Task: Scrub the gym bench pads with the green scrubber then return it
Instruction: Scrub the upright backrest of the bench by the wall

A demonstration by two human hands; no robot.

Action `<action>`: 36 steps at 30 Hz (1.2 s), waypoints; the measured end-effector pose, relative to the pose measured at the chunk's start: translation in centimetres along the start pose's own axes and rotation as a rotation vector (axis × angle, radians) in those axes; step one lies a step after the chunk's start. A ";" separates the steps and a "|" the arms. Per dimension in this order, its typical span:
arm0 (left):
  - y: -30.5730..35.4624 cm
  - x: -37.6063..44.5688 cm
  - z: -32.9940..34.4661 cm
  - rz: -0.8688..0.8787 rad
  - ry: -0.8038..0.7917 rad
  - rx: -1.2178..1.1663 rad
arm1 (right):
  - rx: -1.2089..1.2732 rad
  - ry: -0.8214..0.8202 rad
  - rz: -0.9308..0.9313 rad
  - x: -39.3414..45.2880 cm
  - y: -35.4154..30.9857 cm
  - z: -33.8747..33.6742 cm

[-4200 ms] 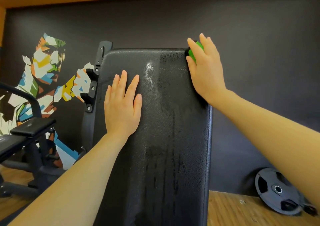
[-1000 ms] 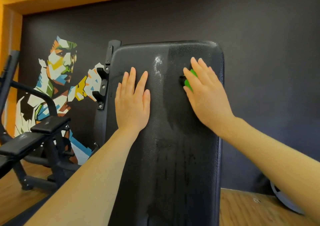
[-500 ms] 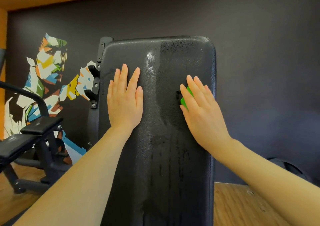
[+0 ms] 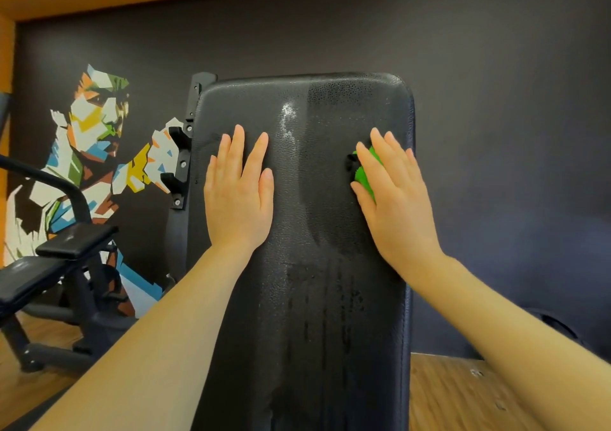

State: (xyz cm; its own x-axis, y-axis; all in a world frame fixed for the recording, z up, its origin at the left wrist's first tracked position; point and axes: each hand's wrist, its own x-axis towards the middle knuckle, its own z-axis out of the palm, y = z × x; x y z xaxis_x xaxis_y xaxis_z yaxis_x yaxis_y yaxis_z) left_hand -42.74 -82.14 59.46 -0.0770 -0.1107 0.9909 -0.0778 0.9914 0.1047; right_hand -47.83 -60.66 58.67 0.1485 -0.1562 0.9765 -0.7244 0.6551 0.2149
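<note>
The black upright bench pad (image 4: 297, 298) fills the middle of the view, its right half wet with dark drip streaks. My right hand (image 4: 393, 199) lies flat on the pad's upper right part, near its right edge, and presses the green scrubber (image 4: 363, 176) against it with straight fingers. Only a bit of the scrubber shows, between thumb and forefinger. My left hand (image 4: 238, 195) rests flat on the drier upper left part of the pad, fingers straight and pointing up.
Another black bench (image 4: 49, 265) stands at the left on the wooden floor (image 4: 463, 394). A dark wall with a colourful mural (image 4: 92, 152) is close behind the pad. A black bracket (image 4: 182, 166) sticks out at the pad's left edge.
My right hand slid the scrubber down from the pad's top right corner, then shifted slightly up and toward the right edge. My left hand stayed flat in place.
</note>
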 end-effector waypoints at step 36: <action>5.6 -1.5 -7.0 -0.434 -0.390 -0.837 | 0.657 -0.272 0.300 0.7 -6.1 0.4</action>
State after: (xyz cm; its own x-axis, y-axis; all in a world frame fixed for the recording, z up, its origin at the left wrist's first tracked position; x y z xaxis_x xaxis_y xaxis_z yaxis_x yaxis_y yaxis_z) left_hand -36.11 -75.99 59.15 -0.5373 -0.3385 0.7725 0.5325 0.5741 0.6219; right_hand -43.60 -65.03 58.00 -0.2269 -0.2730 0.9349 -0.9710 0.1376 -0.1954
